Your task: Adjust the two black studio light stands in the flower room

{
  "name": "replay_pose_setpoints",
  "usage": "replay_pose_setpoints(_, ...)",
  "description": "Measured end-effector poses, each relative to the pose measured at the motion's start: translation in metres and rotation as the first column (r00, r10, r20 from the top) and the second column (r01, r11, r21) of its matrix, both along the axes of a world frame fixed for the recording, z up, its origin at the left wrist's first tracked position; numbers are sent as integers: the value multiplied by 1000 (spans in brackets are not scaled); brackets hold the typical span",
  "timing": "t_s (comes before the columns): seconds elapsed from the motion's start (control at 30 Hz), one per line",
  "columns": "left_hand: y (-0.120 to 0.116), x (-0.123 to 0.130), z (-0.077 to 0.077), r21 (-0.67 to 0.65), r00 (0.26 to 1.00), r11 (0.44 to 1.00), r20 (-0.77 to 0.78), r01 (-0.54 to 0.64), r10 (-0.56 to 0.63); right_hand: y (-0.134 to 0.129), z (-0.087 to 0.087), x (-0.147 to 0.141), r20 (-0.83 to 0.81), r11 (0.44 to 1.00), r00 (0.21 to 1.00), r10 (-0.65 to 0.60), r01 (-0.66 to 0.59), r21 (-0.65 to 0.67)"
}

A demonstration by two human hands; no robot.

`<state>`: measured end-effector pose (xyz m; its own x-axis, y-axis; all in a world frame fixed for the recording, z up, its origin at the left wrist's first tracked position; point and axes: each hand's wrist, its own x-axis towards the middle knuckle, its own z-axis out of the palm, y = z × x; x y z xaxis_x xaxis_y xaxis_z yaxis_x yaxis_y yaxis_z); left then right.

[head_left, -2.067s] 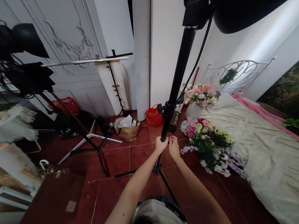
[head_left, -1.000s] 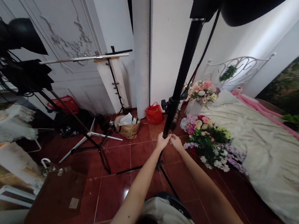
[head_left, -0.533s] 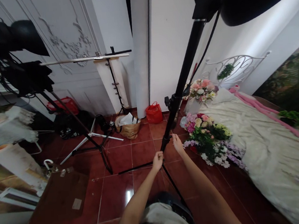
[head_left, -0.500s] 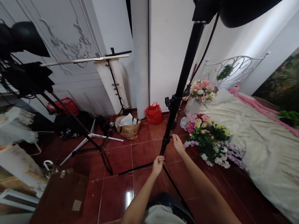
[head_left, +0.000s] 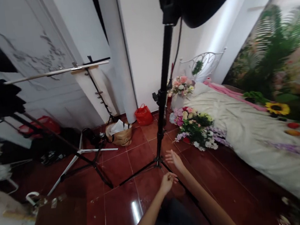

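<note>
A black light stand rises in front of me, its tripod legs spread on the floor. A black lamp head with a wide reflector sits on top. My right hand is just right of the pole's base, palm turned up and fingers apart, holding nothing. Lower down, my left hand is over a leg of the stand, its fingers loosely curled and partly apart. Nothing I can make out is in it. Neither hand appears to grip the pole.
A bed with a cream cover stands right, with flower bunches beside it. Ahead are a red bag and a woven basket. Another tripod stand and a cardboard box are on the left.
Both hands have come off the stand's pole and moved lower; the right hand has spread its fingers. My view has turned to the right, showing more of the bed.
</note>
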<state>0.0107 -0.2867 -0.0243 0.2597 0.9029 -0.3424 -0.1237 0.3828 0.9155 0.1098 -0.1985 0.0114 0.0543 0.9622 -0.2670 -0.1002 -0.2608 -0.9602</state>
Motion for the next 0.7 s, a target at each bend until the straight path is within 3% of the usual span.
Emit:
replay_pose_setpoints(0.1,-12,22,0,-20,993,995,-66,98,-99,-63,-14,11,-25,999,999,-36,35,-37)
replay_pose_setpoints(0.2,-29,51,0,25,965,973,-136,228,-223,-119,-24,38,105,984,980,-168,161,74)
replay_pose_setpoints(0.33,-54,102,3,127,886,883,-182,451,-427,-190,-30,91,236,913,885,-401,366,178)
replay_pose_setpoints(0.5,-114,192,17,149,707,691,-168,707,-687,-303,-24,163,168,686,668,-725,721,97)
replay_pose_setpoints(0.7,-238,305,53,203,437,415,-78,887,-896,-470,-5,229,127,376,369,-921,926,39)
